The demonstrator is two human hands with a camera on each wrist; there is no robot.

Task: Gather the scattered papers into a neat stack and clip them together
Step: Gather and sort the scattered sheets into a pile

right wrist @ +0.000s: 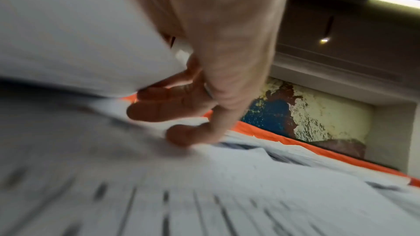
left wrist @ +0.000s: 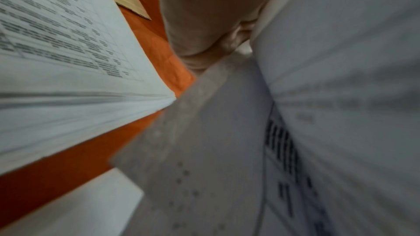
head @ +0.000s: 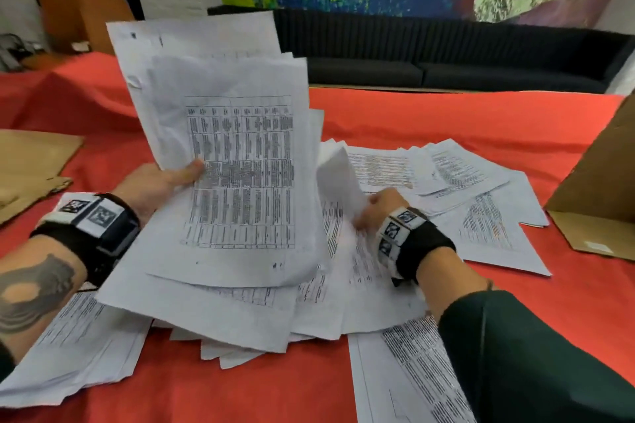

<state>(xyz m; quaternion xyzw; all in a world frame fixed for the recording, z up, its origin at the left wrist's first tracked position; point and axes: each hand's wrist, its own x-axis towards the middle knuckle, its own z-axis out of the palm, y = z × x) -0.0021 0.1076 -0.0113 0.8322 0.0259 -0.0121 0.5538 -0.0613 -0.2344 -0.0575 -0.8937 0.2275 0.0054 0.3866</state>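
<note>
A loose sheaf of printed papers (head: 240,161) stands tilted above the red tablecloth (head: 446,120), gripped at its nine o'clock edge by the left hand (head: 161,182), thumb on the front. At three o'clock the right hand (head: 381,206) pinches a curling sheet (head: 338,175). More sheets (head: 474,196) lie scattered beyond, a cardboard box (head: 598,182) further right.
</note>
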